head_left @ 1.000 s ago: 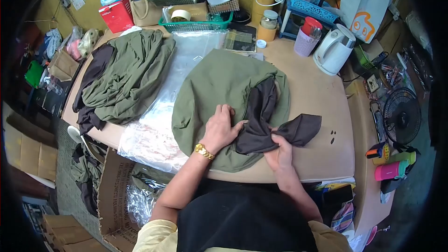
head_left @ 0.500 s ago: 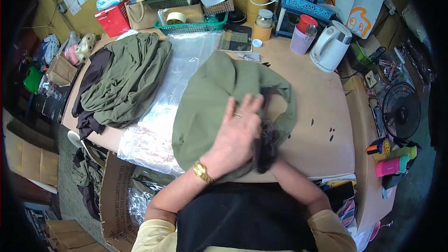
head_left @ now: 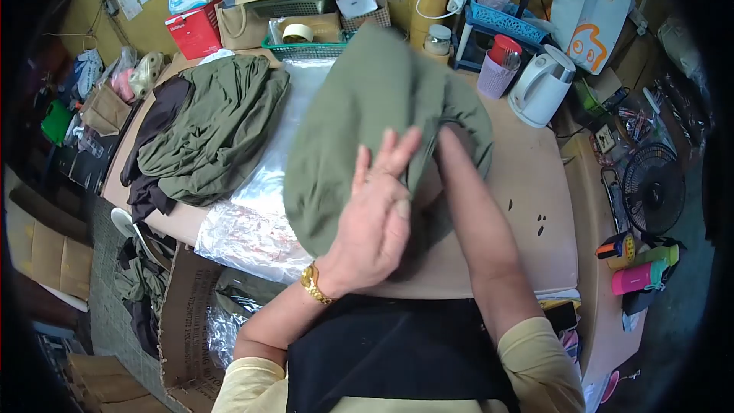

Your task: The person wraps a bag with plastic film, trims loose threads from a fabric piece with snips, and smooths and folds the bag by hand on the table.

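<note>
An olive-green cloth garment [head_left: 355,99] is bunched up and raised in the middle of the table, its far end blurred by motion. My left hand [head_left: 375,210], with a gold watch at the wrist, is against its near side, fingers stretched and spread. My right forearm [head_left: 489,237] reaches into an opening in the garment, and the cloth hides my right hand and its fingers. Clear plastic [head_left: 248,233] lies flat under and left of the garment. Further left is a heap of olive garments [head_left: 218,126] with dark cloth [head_left: 138,199] along its side.
At the back stand a green basket [head_left: 306,51] with a tape roll, a red box [head_left: 195,29], a purple cup [head_left: 497,76] and a white kettle [head_left: 541,88]. A cardboard box [head_left: 183,329] sits below the table's front left edge. A black fan [head_left: 654,187] is at right.
My right hand has gone forward into the garment, whose far part has risen and spread. The dark material near my right wrist no longer shows. My left hand has shifted slightly left and nearer me.
</note>
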Demonstrator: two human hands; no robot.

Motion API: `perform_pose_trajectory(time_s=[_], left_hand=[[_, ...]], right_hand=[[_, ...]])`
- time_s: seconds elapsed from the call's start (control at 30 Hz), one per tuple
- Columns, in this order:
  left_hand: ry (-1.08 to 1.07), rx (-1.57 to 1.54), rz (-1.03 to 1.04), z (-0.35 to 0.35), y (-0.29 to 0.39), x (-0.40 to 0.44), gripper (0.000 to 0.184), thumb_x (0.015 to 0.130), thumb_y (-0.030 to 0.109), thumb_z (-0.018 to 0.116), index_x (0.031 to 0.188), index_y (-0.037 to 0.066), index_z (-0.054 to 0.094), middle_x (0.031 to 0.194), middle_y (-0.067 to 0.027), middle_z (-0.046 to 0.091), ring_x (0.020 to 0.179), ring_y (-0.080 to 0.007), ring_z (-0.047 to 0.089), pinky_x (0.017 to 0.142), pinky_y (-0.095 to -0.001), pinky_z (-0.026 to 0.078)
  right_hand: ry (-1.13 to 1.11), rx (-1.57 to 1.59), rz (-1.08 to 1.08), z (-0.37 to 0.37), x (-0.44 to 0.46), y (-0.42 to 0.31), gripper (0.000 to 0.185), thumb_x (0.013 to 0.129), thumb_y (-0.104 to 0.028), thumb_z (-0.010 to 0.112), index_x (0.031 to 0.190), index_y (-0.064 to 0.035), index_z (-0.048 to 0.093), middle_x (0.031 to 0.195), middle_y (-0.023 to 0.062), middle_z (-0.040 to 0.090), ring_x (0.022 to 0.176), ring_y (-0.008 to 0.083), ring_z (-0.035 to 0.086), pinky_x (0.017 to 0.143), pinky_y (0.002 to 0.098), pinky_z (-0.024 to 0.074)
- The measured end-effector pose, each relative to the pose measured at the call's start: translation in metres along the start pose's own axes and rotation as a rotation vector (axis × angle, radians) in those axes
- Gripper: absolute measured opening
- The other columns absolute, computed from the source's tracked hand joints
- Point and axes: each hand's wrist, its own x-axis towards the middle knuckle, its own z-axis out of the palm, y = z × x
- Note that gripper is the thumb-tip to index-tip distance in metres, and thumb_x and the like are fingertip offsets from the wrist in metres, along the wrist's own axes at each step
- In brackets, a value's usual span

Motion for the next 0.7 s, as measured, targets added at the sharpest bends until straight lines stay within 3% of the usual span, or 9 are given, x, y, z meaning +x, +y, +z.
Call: perform_pose_trajectory(time_s=[0.17, 0.33, 0.4, 0.47, 0.53, 0.6, 0.67, 0.7], left_hand=[[0.219, -0.103, -0.086, -0.005, -0.011, -0.006, 0.009, 0.098, 0.008, 0.041, 0.091, 0.004, 0.045, 0.155, -0.0249, 0.036, 0.149, -0.0442, 0.021, 0.119, -0.0559, 0.007], [0.154, 0.036, -0.083, -0.023, -0.01, -0.006, 0.009, 0.094, 0.006, 0.045, 0.086, 0.005, 0.046, 0.152, -0.0217, 0.042, 0.148, -0.0427, 0.025, 0.118, -0.0583, 0.007], [-0.017, 0.052, -0.087, -0.02, 0.002, -0.009, 0.006, 0.092, 0.006, 0.047, 0.086, 0.005, 0.046, 0.149, -0.0227, 0.045, 0.148, -0.0423, 0.027, 0.118, -0.0598, 0.007], [0.01, -0.01, -0.118, -0.015, -0.002, -0.014, 0.005, 0.092, 0.005, 0.047, 0.088, 0.005, 0.047, 0.147, -0.0217, 0.047, 0.147, -0.042, 0.03, 0.118, -0.0596, 0.008], [0.101, -0.142, -0.183, -0.015, -0.009, -0.012, 0.009, 0.096, 0.006, 0.043, 0.089, 0.004, 0.047, 0.147, -0.0209, 0.048, 0.146, -0.0409, 0.031, 0.119, -0.0585, 0.007], [0.198, -0.209, -0.252, -0.018, -0.014, -0.001, 0.015, 0.101, 0.006, 0.039, 0.089, 0.002, 0.048, 0.146, -0.0186, 0.05, 0.146, -0.0403, 0.03, 0.119, -0.0566, 0.008], [0.164, -0.055, -0.2, -0.027, -0.031, 0.003, 0.023, 0.106, 0.014, 0.036, 0.093, 0.001, 0.051, 0.146, -0.0174, 0.05, 0.147, -0.0316, 0.031, 0.12, -0.0446, 0.018], [0.17, -0.056, -0.194, -0.027, -0.032, 0.004, 0.023, 0.106, 0.014, 0.036, 0.093, 0.001, 0.051, 0.146, -0.0174, 0.05, 0.147, -0.0316, 0.031, 0.12, -0.0446, 0.018]], right_hand=[[-0.014, -0.032, -0.006, -0.013, 0.001, 0.006, 0.039, 0.097, -0.024, 0.055, 0.132, -0.0063, 0.053, 0.132, 0.015, 0.056, 0.127, 0.0265, 0.05, 0.11, 0.0444, 0.0362], [-0.029, -0.049, -0.017, -0.023, -0.011, 0.006, 0.04, 0.096, -0.025, 0.055, 0.132, -0.0064, 0.053, 0.132, 0.0155, 0.056, 0.127, 0.0274, 0.05, 0.11, 0.045, 0.0359], [-0.004, -0.09, -0.001, -0.034, -0.007, 0.015, 0.041, 0.096, -0.026, 0.055, 0.132, -0.0064, 0.053, 0.132, 0.0158, 0.056, 0.127, 0.0278, 0.049, 0.11, 0.0452, 0.0358], [-0.006, -0.087, -0.028, -0.047, -0.007, 0.016, 0.041, 0.096, -0.026, 0.055, 0.132, -0.0064, 0.053, 0.133, 0.016, 0.055, 0.127, 0.0282, 0.049, 0.11, 0.0454, 0.0357], [-0.119, -0.049, -0.077, -0.056, -0.01, 0.005, 0.041, 0.096, -0.027, 0.055, 0.132, -0.0064, 0.053, 0.133, 0.0162, 0.055, 0.128, 0.0286, 0.049, 0.11, 0.0456, 0.0356], [-0.375, -0.105, -0.071, -0.048, -0.016, 0.005, 0.042, 0.096, -0.027, 0.055, 0.132, -0.0065, 0.053, 0.133, 0.0164, 0.055, 0.128, 0.0289, 0.049, 0.11, 0.0459, 0.0354], [-0.539, -0.14, -0.062, -0.04, -0.031, 0.007, 0.042, 0.096, -0.028, 0.055, 0.132, -0.0065, 0.053, 0.133, 0.0166, 0.055, 0.128, 0.0293, 0.049, 0.111, 0.0461, 0.0353], [-0.547, -0.115, -0.031, -0.042, -0.033, 0.011, 0.042, 0.096, -0.028, 0.055, 0.132, -0.0065, 0.053, 0.133, 0.0167, 0.055, 0.128, 0.0295, 0.049, 0.111, 0.0462, 0.0353]])
